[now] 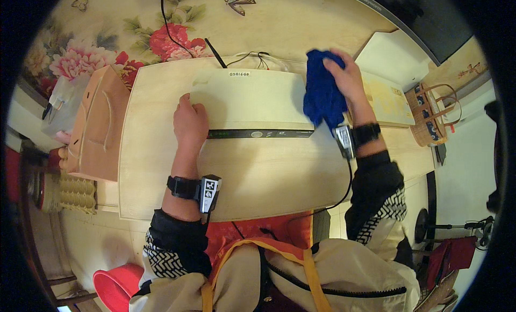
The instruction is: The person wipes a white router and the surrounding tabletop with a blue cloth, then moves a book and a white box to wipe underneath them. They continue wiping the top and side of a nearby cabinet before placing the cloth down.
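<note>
A flat set-top box (258, 96) with a pale top and a dark front panel lies on the wooden tabletop (258, 167) before me. Its lit display is partly covered by my left hand (191, 120). That hand lies against the box's left end with its fingers curled; whether it grips the box is hidden. At the opposite end, my right hand (344, 76) holds a bunched dark blue cloth (322, 88). The cloth hangs down over the box's right edge. Each wrist wears a black strap with a small device, the left one (209, 194) and the right one (344, 140).
Behind the box stand a black antenna (215, 53) and thin cables (258, 58). A peach paper bag (98, 126) and egg trays (78, 191) are at left. To the right sit a pale flat box (387, 100), a wicker basket (425, 116) and a Skyworth screen (419, 17) above.
</note>
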`<action>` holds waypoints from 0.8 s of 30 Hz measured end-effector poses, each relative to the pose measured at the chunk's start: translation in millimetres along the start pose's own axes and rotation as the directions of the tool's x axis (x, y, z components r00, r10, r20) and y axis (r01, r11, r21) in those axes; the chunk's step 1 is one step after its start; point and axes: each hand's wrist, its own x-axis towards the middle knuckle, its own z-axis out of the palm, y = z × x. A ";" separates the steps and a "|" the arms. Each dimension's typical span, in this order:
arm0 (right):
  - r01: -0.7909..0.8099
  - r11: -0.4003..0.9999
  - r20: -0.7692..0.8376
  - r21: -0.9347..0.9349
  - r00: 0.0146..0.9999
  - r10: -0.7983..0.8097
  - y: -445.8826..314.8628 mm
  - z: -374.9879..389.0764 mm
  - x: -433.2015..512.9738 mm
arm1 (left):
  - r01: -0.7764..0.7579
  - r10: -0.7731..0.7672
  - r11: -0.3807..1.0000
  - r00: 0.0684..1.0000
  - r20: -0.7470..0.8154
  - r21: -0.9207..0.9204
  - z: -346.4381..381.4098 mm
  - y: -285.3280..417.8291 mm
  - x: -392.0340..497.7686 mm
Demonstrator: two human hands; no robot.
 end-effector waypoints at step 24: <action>0.454 0.612 0.485 -0.647 0.865 -0.128 -15.1 64.0 108.0 | -0.022 0.030 0.993 0.997 -0.070 0.113 3.2 4.6 -9.1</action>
